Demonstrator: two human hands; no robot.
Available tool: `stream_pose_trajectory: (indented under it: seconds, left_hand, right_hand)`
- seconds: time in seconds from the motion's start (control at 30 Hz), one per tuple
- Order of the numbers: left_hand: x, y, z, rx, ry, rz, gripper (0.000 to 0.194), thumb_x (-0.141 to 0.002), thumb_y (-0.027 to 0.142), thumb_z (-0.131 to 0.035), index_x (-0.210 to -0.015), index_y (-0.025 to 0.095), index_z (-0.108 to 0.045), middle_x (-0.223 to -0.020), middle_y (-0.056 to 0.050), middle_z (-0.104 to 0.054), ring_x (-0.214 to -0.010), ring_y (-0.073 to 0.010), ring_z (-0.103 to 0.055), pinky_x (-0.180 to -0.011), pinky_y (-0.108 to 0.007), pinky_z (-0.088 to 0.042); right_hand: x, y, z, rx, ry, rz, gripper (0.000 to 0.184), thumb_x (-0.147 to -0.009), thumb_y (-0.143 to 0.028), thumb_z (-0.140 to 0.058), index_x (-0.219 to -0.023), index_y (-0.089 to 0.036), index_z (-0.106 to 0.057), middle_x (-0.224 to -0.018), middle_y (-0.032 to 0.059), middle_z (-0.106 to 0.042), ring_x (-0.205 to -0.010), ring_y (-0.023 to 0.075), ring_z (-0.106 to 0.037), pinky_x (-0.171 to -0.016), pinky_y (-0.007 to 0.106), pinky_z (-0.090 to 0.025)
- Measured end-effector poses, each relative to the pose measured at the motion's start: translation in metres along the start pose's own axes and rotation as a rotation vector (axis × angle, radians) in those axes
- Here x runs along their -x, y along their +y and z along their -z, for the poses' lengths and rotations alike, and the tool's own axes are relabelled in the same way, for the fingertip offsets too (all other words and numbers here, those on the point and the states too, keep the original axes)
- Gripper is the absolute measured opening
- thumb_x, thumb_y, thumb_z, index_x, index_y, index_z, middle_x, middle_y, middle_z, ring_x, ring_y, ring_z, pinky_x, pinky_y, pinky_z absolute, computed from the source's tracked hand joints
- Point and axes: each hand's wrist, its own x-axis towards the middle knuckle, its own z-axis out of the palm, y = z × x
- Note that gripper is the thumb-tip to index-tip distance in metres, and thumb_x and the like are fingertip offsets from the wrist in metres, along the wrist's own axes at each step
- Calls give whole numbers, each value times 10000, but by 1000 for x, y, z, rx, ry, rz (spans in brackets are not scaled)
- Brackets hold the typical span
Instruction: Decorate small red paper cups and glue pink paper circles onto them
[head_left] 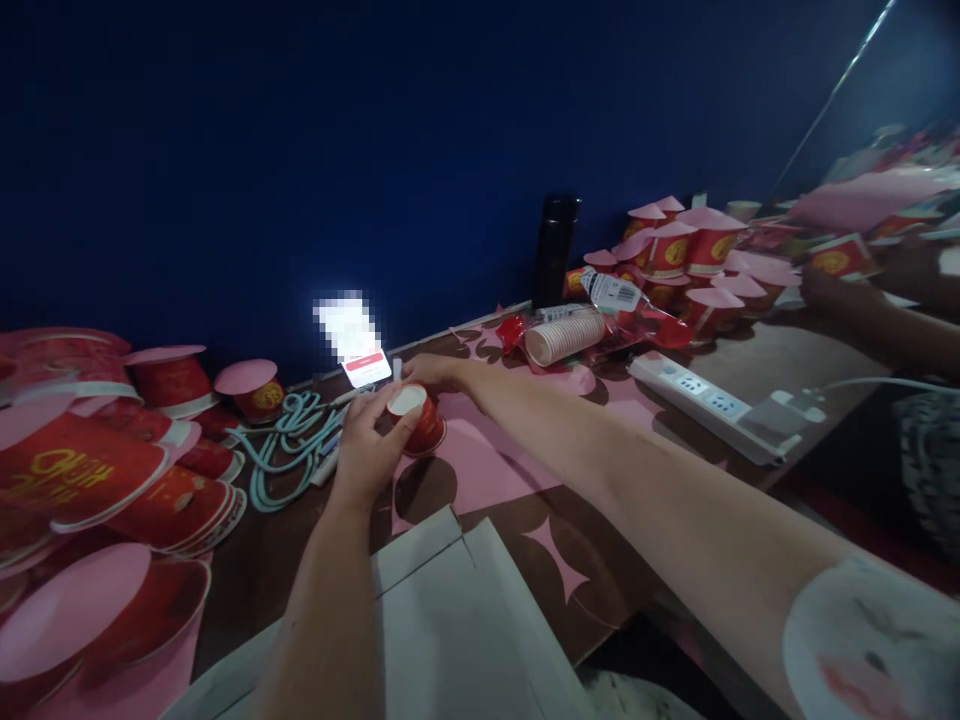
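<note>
My left hand [369, 445] is closed round a small red paper cup [420, 418] that sits upside down on a pink sheet [480, 470], its white base facing up. My right hand [435, 372] reaches past the cup; its fingers lie bent beside it, near a small white stick [397, 368] and a lit phone [352, 340]. What the right fingers hold, if anything, is hidden.
Red cups with pink lids are piled at the left [112, 470] and at the back right [690, 250]. A stack of paper cups [564, 336], a power strip [697, 392], a dark bottle [555, 250], teal cords [289, 440] and a white box [450, 620] lie on the table. Another person's arm [877, 320] is at the right.
</note>
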Motion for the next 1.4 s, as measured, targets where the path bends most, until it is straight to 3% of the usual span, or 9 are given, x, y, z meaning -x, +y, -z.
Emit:
stream_pose_trajectory:
  seconds: [0.1, 0.2, 0.4, 0.53, 0.8, 1.07, 1.4]
  left_hand:
    - [0, 0, 0, -8, 2, -11, 447, -789, 469, -614, -1173, 242, -648, -1169, -60, -606, -1118, -242, -549, -1026, -385, -400]
    - [0, 0, 0, -7, 7, -12, 453, -787, 472, -615, -1169, 232, -647, -1174, -67, -607, -1105, -241, -555, -1020, -390, -407]
    - [0, 0, 0, -12, 6, -28, 449, -788, 466, -611, -1158, 215, -649, -1180, -77, -610, -1128, -241, -544, -1032, -391, -394]
    - [0, 1, 1, -17, 4, -26, 446, -787, 473, -610, -1150, 217, -652, -1157, -79, -613, -1106, -241, -554, -1020, -391, -403]
    - [0, 1, 0, -17, 11, -41, 436, -789, 477, -602, -1137, 221, -659, -1154, -79, -614, -1119, -243, -549, -1028, -395, -398]
    - [0, -1, 0, -4, 0, -39, 449, -786, 492, -599, -1136, 218, -661, -1162, -83, -614, -1125, -245, -547, -1025, -392, -401]
    - [1, 1, 0, 2, 4, -42, 445, -789, 474, -598, -1146, 216, -658, -1151, -81, -613, -1117, -238, -549, -1033, -388, -390]
  right_hand:
    - [11, 1, 8, 6, -33, -4, 95, -719, -87, -676, -634, -108, -640, -472, -53, -544, -435, 61, -459, -440, 173, -363]
    - [23, 4, 14, 0, -12, -14, 95, -739, -97, -649, -649, -122, -630, -435, -67, -508, -411, 56, -439, -422, 161, -343]
    - [48, 17, 23, 0, 79, 12, 75, -791, -180, -627, -790, -125, -678, -642, -4, -654, -504, 61, -533, -483, 148, -415]
    - [65, 26, 26, 87, 163, 32, 115, -774, -206, -650, -844, -134, -705, -663, 13, -676, -507, 77, -561, -472, 159, -416]
    - [103, 38, 14, 271, 335, 142, 149, -767, -280, -689, -885, -195, -724, -770, -4, -704, -654, 100, -610, -621, 194, -431]
    - [139, 29, 7, 376, 310, 230, 121, -823, -265, -635, -868, -172, -698, -747, 26, -712, -704, 134, -634, -662, 223, -417]
    - [151, 35, -2, 329, 312, 275, 111, -840, -250, -607, -842, -175, -690, -829, 33, -702, -732, 131, -616, -683, 225, -422]
